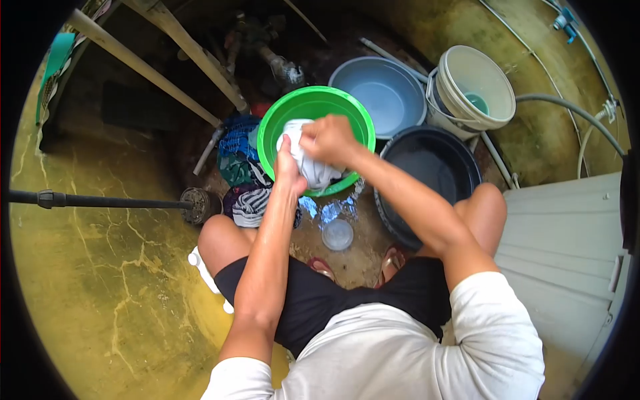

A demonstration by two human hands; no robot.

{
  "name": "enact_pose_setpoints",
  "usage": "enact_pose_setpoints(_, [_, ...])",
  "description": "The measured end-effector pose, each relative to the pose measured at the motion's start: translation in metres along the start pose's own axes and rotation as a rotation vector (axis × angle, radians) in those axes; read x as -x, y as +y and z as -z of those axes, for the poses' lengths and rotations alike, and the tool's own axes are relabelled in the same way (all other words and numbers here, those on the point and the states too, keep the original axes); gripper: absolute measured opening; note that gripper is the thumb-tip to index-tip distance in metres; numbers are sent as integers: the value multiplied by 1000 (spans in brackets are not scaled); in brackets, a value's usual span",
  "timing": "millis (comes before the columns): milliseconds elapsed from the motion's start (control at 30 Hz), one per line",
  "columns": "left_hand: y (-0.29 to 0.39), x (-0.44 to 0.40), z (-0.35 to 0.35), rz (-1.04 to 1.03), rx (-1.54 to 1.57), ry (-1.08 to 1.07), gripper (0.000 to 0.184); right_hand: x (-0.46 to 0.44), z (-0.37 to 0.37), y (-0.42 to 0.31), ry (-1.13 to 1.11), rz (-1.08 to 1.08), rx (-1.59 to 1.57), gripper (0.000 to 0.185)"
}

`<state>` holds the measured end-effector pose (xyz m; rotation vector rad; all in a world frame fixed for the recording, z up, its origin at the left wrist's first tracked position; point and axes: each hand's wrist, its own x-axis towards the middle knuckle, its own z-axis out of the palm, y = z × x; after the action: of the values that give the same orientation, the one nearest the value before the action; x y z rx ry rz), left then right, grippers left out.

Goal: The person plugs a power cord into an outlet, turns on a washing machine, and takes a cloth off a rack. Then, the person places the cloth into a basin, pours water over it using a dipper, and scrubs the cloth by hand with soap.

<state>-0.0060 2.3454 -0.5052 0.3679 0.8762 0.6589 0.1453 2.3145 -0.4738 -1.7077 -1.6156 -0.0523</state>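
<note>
A bright green basin [361, 120] stands in front of my knees. Bunched white cloth [319, 172] is held over it, its lower folds hanging inside the basin. My left hand [289, 168] grips the cloth from the left side, thumb pointing up. Closed over the upper part of the cloth is my right hand [329, 140], slightly blurred and tilted inward. The cloth under both palms is hidden.
A grey-blue basin [380, 97], a black tub [437, 163] and a white bucket [490, 83] stand at right. Clothes [240, 143] lie left of the green basin. A clear small bowl [337, 235] sits near my feet. A black pole [120, 202] crosses the left side.
</note>
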Motion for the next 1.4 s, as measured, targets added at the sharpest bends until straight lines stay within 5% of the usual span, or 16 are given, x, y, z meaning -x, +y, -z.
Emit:
enact_pose_setpoints(233, [-4, -21, 0, 24, 42, 52, 58, 20, 19, -8, -109, 17, -85, 21])
enact_pose_setpoints(533, [-4, -39, 1, -51, 112, 78, 60, 27, 10, -16, 69, 336, -127, 25])
enact_pose_setpoints(733, [3, -41, 8, 0, 166, 105, 62, 22, -11, 8, 53, 175, -97, 27])
enact_pose_setpoints(867, [6, -13, -15, 67, 19, 147, 58, 11, -2, 30, 56, -258, -242, 28])
enact_pose_setpoints(1000, [0, -13, 8, 113, -31, 88, 56, 25, -35, 59, 68, -360, -228, 29])
enact_pose_setpoints(1200, [18, -4, -7, -102, -259, 104, 52, 21, -20, 22, 54, -417, -604, 29])
enact_pose_setpoints(1400, [15, 13, -14, -151, -331, 17, 50, 10, -1, -2, 119, -319, -542, 30])
